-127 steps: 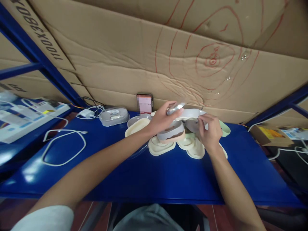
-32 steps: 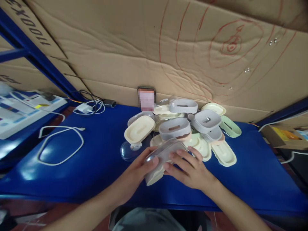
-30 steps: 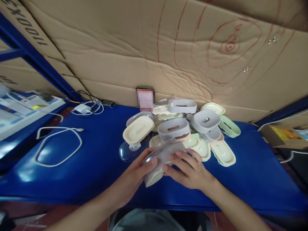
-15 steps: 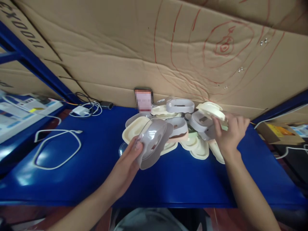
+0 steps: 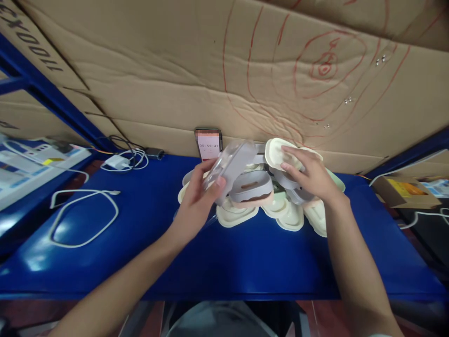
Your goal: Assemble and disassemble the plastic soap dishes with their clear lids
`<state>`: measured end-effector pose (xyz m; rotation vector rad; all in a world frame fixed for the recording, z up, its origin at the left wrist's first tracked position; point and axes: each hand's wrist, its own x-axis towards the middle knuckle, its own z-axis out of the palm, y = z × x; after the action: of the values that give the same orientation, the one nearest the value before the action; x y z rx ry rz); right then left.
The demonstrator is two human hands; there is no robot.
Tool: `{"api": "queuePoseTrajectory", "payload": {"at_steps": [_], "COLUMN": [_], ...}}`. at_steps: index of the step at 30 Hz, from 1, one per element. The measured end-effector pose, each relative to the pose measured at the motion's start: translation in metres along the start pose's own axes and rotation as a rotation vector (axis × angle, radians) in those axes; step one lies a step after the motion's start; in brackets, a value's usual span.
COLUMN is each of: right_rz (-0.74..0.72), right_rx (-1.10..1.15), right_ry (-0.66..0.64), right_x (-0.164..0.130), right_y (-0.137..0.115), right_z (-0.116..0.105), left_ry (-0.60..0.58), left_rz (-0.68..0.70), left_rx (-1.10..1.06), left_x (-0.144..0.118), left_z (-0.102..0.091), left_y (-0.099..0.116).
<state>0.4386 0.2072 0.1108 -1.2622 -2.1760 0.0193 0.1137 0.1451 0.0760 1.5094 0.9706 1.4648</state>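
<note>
My left hand (image 5: 197,202) grips a grey soap box with a clear lid (image 5: 232,167), held tilted above the heap. A cream oval tray (image 5: 280,154) is in my right hand (image 5: 309,175), tipped on edge beside the box. Under both hands lies a heap of soap box parts (image 5: 252,199): grey bodies, cream and pale green trays, on the blue table (image 5: 224,262).
A phone (image 5: 208,143) leans against the cardboard wall (image 5: 224,70) behind the heap. A white cable loop (image 5: 82,217) lies at the left, a charger with cables (image 5: 121,161) further back. Boxes stand at the far left and far right edges.
My left hand lifted the grey box with clear lid from the table's front up over the heap. My right hand picked a cream tray at the right and brought it toward the box.
</note>
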Motion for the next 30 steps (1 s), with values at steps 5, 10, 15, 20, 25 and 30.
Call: {"api": "queuePoseTrajectory", "payload": {"at_steps": [5,10,15,20,25,30], "right_rz": [0.028,0.057,0.103,-0.047,-0.290,-0.318], "right_rx": [0.109,0.084,0.072,-0.026,-0.260,-0.459], "right_ry": [-0.065,-0.056,-0.023,0.117,0.228,0.616], "right_x": [0.003,0.005,0.002,0.005,0.006,0.002], "right_y": [0.001,0.009,0.015,-0.003,-0.038,-0.043], "right_z": [0.007,0.010,0.007,0.009,0.027,0.044], "left_ry": [0.025,-0.066,-0.051,-0.073,-0.179,-0.222], "left_rz": [0.206,0.360,0.362,0.297,0.038,-0.400], "left_rx": [0.228,0.470,0.563,0.493,0.228,-0.291], "left_x": [0.044,0.078,0.088,0.083,0.071,0.066], "left_z": [0.011,0.017,0.021,0.025,0.035,0.041], "left_y": [0.001,0.008,0.006,0.003,0.019,0.031]}}
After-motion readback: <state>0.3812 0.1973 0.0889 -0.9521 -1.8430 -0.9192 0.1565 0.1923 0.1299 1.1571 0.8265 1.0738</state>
